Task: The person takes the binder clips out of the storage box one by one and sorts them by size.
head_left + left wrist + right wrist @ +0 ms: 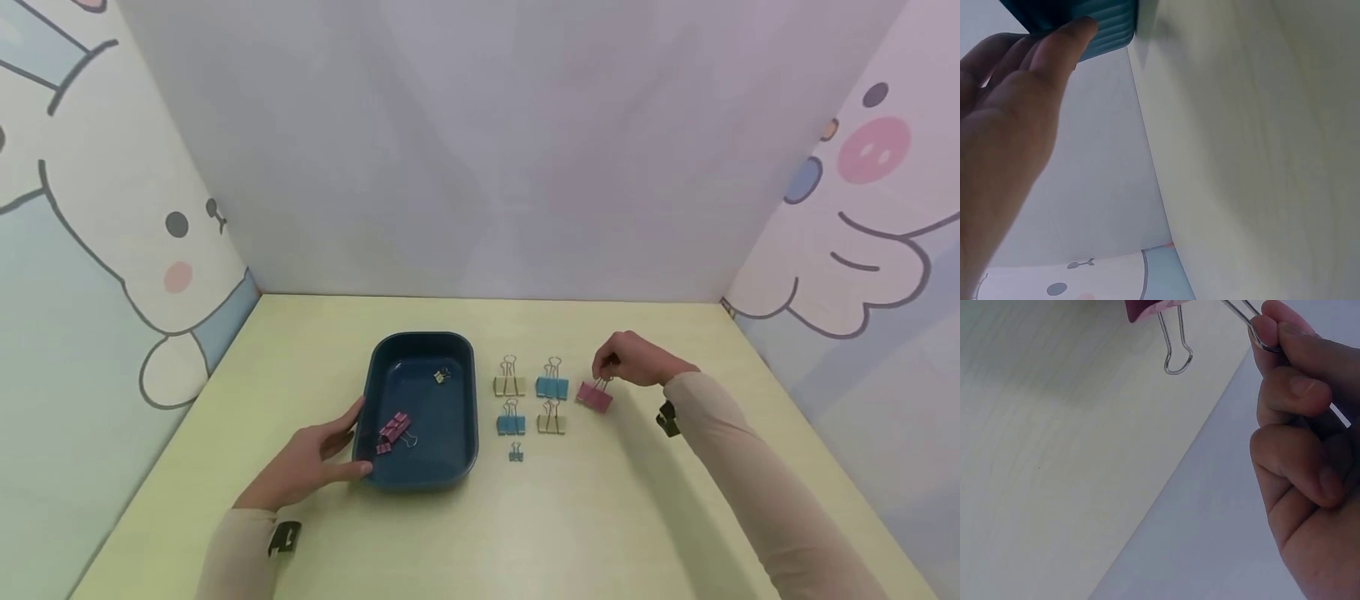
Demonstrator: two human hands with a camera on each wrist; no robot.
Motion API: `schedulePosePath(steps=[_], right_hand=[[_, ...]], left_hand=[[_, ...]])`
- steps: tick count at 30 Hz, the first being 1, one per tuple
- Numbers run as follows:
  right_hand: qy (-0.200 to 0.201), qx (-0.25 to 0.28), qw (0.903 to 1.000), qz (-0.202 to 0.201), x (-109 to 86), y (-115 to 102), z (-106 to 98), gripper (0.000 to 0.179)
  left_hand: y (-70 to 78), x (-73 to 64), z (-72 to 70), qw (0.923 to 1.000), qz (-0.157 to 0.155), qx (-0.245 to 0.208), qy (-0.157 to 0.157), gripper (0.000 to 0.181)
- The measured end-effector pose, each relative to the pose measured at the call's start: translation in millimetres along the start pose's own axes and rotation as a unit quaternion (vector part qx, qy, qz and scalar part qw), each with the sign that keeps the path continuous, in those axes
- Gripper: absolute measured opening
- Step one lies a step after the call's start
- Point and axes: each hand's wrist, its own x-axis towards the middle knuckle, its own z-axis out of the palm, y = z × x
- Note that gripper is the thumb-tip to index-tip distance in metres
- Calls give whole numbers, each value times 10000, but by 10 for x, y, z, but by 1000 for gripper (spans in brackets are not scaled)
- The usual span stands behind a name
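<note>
My right hand (636, 358) pinches a wire handle of a pink binder clip (595, 397) between thumb and fingertips. In the right wrist view, the clip's other handle (1175, 340) hangs free, and the remaining fingers are curled in. At the left, my left hand (311, 454) touches the side of a dark blue tray (442, 479) with thumb and fingers spread apart. Inside the tray are pink binder clips (394, 427) at the near left and a small yellow binder clip (441, 376) farther back.
Between tray and right hand stand binder clips in rows: yellow (509, 386) and blue (552, 388) behind, blue (512, 425) and yellow (551, 424) in front, and a small blue one (516, 453) nearest. Walls enclose the pale wooden table (570, 533) at the back and sides.
</note>
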Motion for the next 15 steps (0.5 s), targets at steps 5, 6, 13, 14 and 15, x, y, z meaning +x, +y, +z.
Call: schedulePosePath(steps=[5, 6, 13, 14, 15], right_hand=[[27, -312, 9995, 26, 48, 25, 36, 17], [56, -380, 9993, 18, 56, 29, 44, 18], [641, -807, 9944, -215, 106, 32, 74, 17], [749, -828, 9935, -230, 108, 33, 76, 17], [848, -825, 9927, -229, 106, 36, 75, 18]], left_hand=[[-7, 10, 3, 10000, -13, -37, -62, 96], [-7, 11, 5, 10000, -14, -40, -71, 96], [8, 11, 0, 10000, -23, -45, -36, 96], [10, 13, -3, 10000, -29, -36, -35, 96], [12, 16, -5, 10000, -41, -36, -34, 96]])
